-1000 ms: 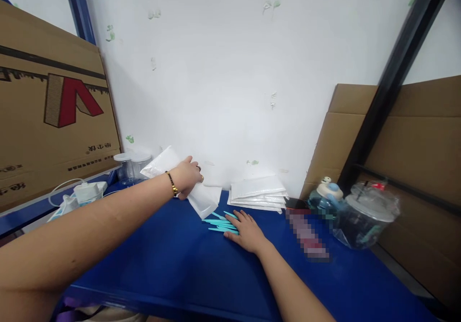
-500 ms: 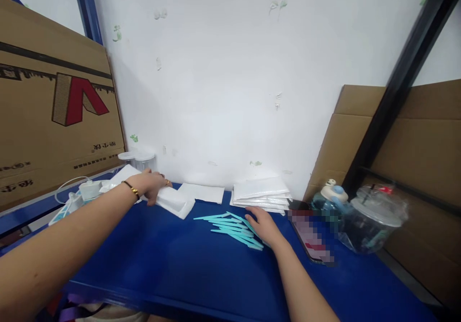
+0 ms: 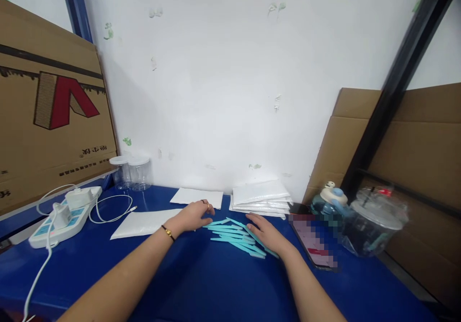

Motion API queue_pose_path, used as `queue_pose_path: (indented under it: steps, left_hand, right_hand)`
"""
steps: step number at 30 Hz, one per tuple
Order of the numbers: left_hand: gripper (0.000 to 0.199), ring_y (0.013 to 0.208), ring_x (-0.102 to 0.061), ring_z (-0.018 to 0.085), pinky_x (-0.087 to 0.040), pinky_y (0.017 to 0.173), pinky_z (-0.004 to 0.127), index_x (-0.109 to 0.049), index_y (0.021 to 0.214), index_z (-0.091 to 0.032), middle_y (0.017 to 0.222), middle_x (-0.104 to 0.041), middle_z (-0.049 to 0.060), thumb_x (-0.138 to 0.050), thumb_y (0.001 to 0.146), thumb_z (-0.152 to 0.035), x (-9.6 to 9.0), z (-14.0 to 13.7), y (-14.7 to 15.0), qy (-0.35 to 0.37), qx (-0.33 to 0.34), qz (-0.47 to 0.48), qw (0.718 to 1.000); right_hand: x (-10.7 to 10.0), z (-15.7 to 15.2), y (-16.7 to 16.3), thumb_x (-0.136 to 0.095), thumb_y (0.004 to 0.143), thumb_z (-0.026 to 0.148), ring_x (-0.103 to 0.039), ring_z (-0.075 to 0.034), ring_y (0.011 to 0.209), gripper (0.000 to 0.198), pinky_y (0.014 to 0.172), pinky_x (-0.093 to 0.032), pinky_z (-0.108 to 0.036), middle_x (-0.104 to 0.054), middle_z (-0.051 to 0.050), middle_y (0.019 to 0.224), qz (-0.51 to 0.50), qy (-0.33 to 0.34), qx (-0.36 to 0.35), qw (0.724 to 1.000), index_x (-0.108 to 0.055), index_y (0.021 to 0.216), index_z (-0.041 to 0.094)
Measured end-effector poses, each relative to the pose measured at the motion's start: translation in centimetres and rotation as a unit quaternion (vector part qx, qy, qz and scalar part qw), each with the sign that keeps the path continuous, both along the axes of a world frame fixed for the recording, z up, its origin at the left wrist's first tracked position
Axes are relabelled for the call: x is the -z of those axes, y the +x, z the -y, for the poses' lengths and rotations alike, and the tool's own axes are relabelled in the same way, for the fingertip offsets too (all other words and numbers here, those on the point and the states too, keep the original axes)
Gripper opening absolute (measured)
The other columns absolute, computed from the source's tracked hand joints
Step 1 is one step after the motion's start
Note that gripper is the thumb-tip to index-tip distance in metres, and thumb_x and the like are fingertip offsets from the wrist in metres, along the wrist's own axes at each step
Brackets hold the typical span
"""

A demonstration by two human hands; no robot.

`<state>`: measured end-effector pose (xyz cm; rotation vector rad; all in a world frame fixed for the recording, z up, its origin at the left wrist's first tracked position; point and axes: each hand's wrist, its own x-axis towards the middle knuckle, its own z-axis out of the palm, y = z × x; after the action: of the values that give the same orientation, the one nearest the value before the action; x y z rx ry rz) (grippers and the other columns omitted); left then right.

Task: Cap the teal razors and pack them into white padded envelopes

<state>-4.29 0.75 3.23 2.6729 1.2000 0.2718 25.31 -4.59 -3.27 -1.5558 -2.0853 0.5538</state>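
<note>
The loosely spread right hand (image 3: 264,233) is partly hiding the turquoise sticks (image 3: 236,239). The left hand (image 3: 196,214) is overlapping a white packet (image 3: 144,223), its grip impossible to tell.

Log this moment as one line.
left hand: near turquoise sticks' left ends; right hand: at their right side; white packet: flat, partly behind left hand; packet stack: near wall

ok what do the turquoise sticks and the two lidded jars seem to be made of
Turquoise sticks: probably smooth plastic, judging by their matching slim shapes and bright colour. Jars: glossy, clear plastic or possibly glass, given their see-through sides. White lids: likely plastic, from their plain look.
</note>
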Motion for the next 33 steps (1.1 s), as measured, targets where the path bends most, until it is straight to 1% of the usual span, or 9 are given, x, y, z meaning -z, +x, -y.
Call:
queue_pose_path:
  steps: [4, 6, 9, 13, 18, 25, 29, 31, 33]
  left_hand:
    - [0.023, 0.091, -0.058, 0.019, -0.042, 0.081, 0.027, -0.062, 0.097, -0.021, 0.103, -0.06, 0.005, -0.051, 0.077, -0.028, 1.7, -0.3, 1.9, 0.021, -0.021, 0.024, 0.999]
    - [0.021, 0.091, -0.058, 0.02, -0.042, 0.08, 0.028, -0.063, 0.094, -0.02, 0.102, -0.061, 0.007, -0.052, 0.077, -0.027, 2.4, -0.8, 2.2, 0.005, -0.053, 0.017, 0.998]
    - [0.015, 0.079, -0.06, 0.019, -0.042, 0.067, 0.026, -0.063, 0.085, -0.02, 0.088, -0.065, 0.005, -0.057, 0.074, -0.028, 3.4, -1.6, 2.5, -0.031, -0.072, 0.009, 0.997]
    - [0.008, 0.067, -0.059, 0.016, -0.038, 0.056, 0.023, -0.063, 0.075, -0.02, 0.075, -0.067, 0.002, -0.056, 0.073, -0.025, 4.2, -2.2, 2.8, -0.066, -0.075, 0.015, 0.995]
    - [0.012, 0.068, -0.058, 0.016, -0.038, 0.06, 0.023, -0.061, 0.076, -0.02, 0.077, -0.066, 0.002, -0.05, 0.077, -0.026, 3.9, -2.5, 2.3, -0.071, -0.073, 0.056, 0.993]
    - [0.023, 0.062, -0.054, 0.014, -0.037, 0.054, 0.022, -0.054, 0.085, -0.019, 0.068, -0.058, -0.001, -0.047, 0.081, -0.041, 3.1, -2.3, 1.4, -0.141, -0.08, 0.232, 0.959]
    - [0.02, 0.063, -0.055, 0.013, -0.04, 0.057, 0.022, -0.052, 0.085, -0.019, 0.071, -0.059, -0.002, -0.046, 0.083, -0.039, 3.9, -1.3, 2.3, -0.191, -0.036, 0.261, 0.946]
    - [0.02, 0.063, -0.053, 0.012, -0.039, 0.057, 0.022, -0.053, 0.085, -0.019, 0.072, -0.059, -0.002, -0.046, 0.083, -0.039, 4.1, -0.9, 3.0, -0.175, -0.02, 0.256, 0.951]
    - [0.021, 0.065, -0.053, 0.012, -0.039, 0.058, 0.022, -0.055, 0.086, -0.02, 0.074, -0.06, -0.002, -0.046, 0.084, -0.039, 4.1, -0.6, 3.9, -0.144, -0.005, 0.234, 0.962]
  right_hand:
    - [-0.7, 0.2, 0.6, -0.035, 0.089, 0.056, -0.038, -0.023, 0.129, 0.055, 0.11, -0.027, -0.038, -0.044, -0.005, 0.14, 0.008, -0.007, -0.03, 0.999, -0.047, 0.132, 0.025]
    - [-0.6, 0.5, 0.5, -0.032, 0.089, 0.059, -0.031, -0.023, 0.134, 0.06, 0.112, -0.023, -0.039, -0.038, -0.005, 0.144, 0.026, -0.022, -0.023, 0.999, -0.04, 0.137, 0.024]
    - [0.0, 1.0, -0.2, -0.027, 0.089, 0.062, -0.013, -0.023, 0.14, 0.064, 0.115, -0.01, -0.043, -0.02, 0.0, 0.152, 0.06, -0.046, -0.026, 0.997, -0.024, 0.144, 0.028]
    - [0.7, 1.4, -0.8, -0.022, 0.09, 0.062, -0.006, -0.023, 0.141, 0.061, 0.115, -0.005, -0.043, -0.012, 0.005, 0.153, 0.113, -0.051, -0.05, 0.991, -0.017, 0.144, 0.034]
    - [0.5, 1.5, -0.9, -0.02, 0.091, 0.061, -0.003, -0.023, 0.141, 0.058, 0.115, -0.004, -0.044, -0.009, 0.008, 0.153, 0.144, -0.051, -0.061, 0.986, -0.016, 0.143, 0.038]
    - [-0.5, 2.6, -3.1, -0.024, 0.092, 0.058, -0.003, -0.023, 0.141, 0.055, 0.114, -0.004, -0.045, -0.007, 0.008, 0.153, 0.142, -0.049, -0.143, 0.978, -0.015, 0.143, 0.04]
    - [-0.8, 2.9, -3.7, -0.03, 0.092, 0.056, -0.013, -0.024, 0.14, 0.053, 0.114, -0.006, -0.045, -0.02, 0.005, 0.152, 0.111, -0.027, -0.149, 0.982, -0.025, 0.141, 0.038]
    - [-1.1, 2.5, -3.5, -0.032, 0.091, 0.054, -0.028, -0.025, 0.135, 0.05, 0.111, -0.017, -0.044, -0.038, -0.001, 0.144, 0.076, 0.011, -0.098, 0.992, -0.04, 0.136, 0.033]
    - [-1.5, 1.7, -3.1, -0.037, 0.09, 0.053, -0.046, -0.026, 0.12, 0.046, 0.102, -0.032, -0.041, -0.055, -0.007, 0.128, 0.035, 0.059, -0.022, 0.997, -0.054, 0.124, 0.027]
